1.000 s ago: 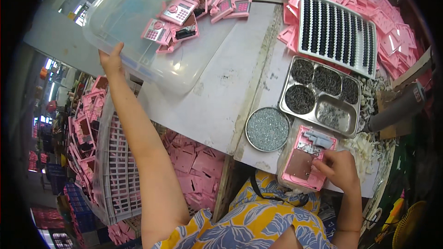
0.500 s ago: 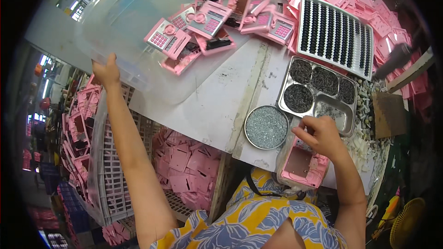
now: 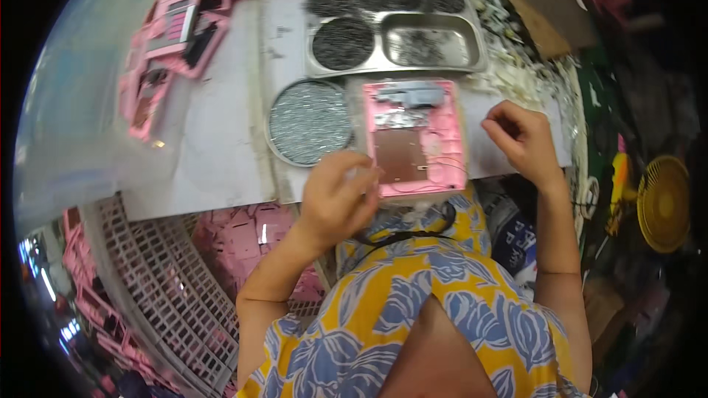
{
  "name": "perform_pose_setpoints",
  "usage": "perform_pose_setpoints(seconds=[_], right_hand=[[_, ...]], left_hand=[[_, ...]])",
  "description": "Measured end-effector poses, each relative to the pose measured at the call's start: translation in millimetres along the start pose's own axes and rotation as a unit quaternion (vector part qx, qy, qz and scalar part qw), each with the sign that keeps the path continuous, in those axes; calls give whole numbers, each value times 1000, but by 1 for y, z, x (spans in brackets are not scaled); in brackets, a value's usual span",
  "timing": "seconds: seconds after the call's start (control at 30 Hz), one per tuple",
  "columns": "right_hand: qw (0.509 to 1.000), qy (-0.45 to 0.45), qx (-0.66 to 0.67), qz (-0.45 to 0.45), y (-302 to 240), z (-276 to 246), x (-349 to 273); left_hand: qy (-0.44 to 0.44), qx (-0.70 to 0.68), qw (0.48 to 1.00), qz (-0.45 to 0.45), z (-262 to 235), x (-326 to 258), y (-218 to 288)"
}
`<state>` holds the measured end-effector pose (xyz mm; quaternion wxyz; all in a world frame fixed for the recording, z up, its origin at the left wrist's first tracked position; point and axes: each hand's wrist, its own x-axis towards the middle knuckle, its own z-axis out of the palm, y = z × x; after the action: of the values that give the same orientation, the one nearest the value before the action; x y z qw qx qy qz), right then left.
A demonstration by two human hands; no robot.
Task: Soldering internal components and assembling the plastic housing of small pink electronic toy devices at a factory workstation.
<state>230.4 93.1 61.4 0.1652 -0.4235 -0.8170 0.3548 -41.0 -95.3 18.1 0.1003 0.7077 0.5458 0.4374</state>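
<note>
In front of me at the table's near edge lies a pink plastic panel (image 3: 443,136), inner side up, with a brown rectangular window, thin wires and a grey part at its far end. My left hand (image 3: 339,195) is beside its lower left corner, fingers bent and blurred; whether they touch it I cannot tell. Right of the panel, apart from it, my right hand (image 3: 525,144) hovers with fingers curled together; anything inside them is hidden. A round dish of small silvery pieces (image 3: 310,124) sits left of the panel. Beyond it is a metal compartment tray (image 3: 361,69) holding small dark pieces.
Assembled pink keypad panels (image 3: 177,22) lie at the left by a clear plastic bin (image 3: 81,103). A grey crate (image 3: 169,287) and loose pink parts (image 3: 240,239) are below the table edge. Pale scraps (image 3: 509,66) line the right side, near a brown board (image 3: 549,15).
My left hand has come from the clear bin to the pink panel. My right hand has moved off the panel to its right. The view has shifted, and the panel's inside now shows fully.
</note>
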Motion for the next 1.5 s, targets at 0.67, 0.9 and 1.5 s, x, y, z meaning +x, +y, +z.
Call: perform_pose_setpoints(seconds=[0.67,0.9,1.5], right_hand=[[962,-203,184,5,-22,16,-67],[966,-131,223,18,-16,12,-60],[941,-216,244,90,33,19,-103]], left_hand=[[-147,-14,989,-3,59,37,25],[-187,38,981,30,63,58,4],[-157,122,980,17,85,58,3]])
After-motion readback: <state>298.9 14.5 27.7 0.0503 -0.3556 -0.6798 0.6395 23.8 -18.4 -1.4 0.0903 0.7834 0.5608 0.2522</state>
